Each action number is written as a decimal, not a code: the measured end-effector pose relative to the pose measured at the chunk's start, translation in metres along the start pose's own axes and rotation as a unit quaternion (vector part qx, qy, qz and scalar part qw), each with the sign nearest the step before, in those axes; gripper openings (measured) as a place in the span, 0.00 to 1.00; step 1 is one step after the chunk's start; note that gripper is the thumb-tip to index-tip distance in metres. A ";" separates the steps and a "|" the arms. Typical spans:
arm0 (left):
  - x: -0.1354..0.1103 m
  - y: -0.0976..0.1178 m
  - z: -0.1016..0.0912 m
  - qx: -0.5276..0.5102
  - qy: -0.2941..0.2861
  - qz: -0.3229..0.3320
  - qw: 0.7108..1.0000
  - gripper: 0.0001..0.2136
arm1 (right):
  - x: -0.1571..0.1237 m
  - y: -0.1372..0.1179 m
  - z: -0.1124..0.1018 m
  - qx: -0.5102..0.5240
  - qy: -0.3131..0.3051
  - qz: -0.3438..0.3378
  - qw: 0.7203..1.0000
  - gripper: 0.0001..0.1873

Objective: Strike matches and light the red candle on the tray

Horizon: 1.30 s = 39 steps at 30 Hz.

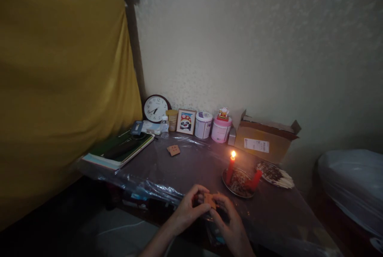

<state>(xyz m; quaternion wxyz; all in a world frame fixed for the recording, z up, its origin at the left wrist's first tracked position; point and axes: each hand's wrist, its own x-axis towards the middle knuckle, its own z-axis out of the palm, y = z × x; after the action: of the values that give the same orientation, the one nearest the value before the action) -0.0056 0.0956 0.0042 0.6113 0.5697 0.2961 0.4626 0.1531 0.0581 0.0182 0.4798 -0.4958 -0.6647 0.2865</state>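
Note:
Both my hands meet at the near edge of a dark, plastic-covered table (185, 169). My left hand (188, 207) and my right hand (229, 219) pinch a small orange-brown flat piece (210, 200) between their fingertips. Just beyond them stands a lit red candle (230, 167) on a round metal plate (236, 191), with a second, unlit red candle (254, 180) leaning on the plate. Another small brown piece (173, 150) lies farther back on the table.
Along the wall stand a round clock (155, 108), a small bottle (164, 125), a framed panda picture (186, 121), two tubs (203, 125), and an open cardboard box (265, 139). Books (119, 151) lie at the left. A plate of sticks (273, 174) sits right of the candles. A yellow curtain (60, 89) hangs left.

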 end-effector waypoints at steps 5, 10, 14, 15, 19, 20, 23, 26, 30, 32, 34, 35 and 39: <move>-0.001 0.000 0.002 -0.001 0.007 0.002 1.000 0.14 | 0.000 -0.004 0.000 0.004 0.001 0.000 1.000 0.13; -0.002 0.005 0.004 0.007 0.009 0.002 1.000 0.13 | 0.000 -0.006 -0.002 0.010 -0.017 -0.007 1.000 0.13; -0.004 0.010 0.006 0.029 0.015 -0.005 0.999 0.13 | -0.002 -0.002 -0.003 0.005 -0.028 -0.007 1.000 0.14; -0.004 0.011 0.006 0.033 0.017 -0.007 0.999 0.13 | -0.002 -0.001 -0.004 0.004 -0.030 -0.005 1.000 0.14; -0.005 0.013 0.007 0.046 0.013 -0.009 0.999 0.14 | -0.004 0.000 -0.006 0.007 -0.037 0.007 0.999 0.15; -0.005 0.014 0.007 0.049 0.011 -0.009 0.999 0.13 | -0.004 -0.001 -0.007 0.008 -0.039 0.010 0.999 0.15; -0.005 0.014 0.008 0.062 0.013 0.000 0.998 0.12 | -0.003 -0.002 -0.009 0.006 -0.049 0.018 0.999 0.16; -0.004 0.014 0.008 0.079 0.013 0.012 0.997 0.12 | -0.003 -0.005 -0.011 0.000 -0.058 0.013 0.998 0.15; -0.005 0.013 0.007 0.089 0.008 0.020 0.996 0.12 | -0.004 -0.009 -0.013 -0.005 -0.066 0.019 0.998 0.14; -0.006 0.013 0.007 0.093 0.006 0.020 0.995 0.13 | -0.005 -0.010 -0.014 -0.010 -0.061 0.029 0.998 0.15; -0.007 0.015 0.008 0.097 0.007 0.020 0.995 0.12 | -0.005 -0.009 -0.015 -0.014 -0.062 0.037 0.997 0.15; -0.007 0.016 0.008 0.100 0.008 0.020 0.995 0.12 | -0.005 -0.009 -0.015 -0.014 -0.065 0.039 0.997 0.16; -0.007 0.017 0.010 0.117 0.007 0.020 0.993 0.11 | -0.005 -0.008 -0.016 -0.010 -0.071 0.047 0.996 0.16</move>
<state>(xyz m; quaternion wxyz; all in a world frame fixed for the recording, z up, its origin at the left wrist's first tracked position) -0.0036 0.0840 0.0212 0.5288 0.6399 0.3417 0.4407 0.1652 0.0495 0.0295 0.4124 -0.5091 -0.6763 0.3367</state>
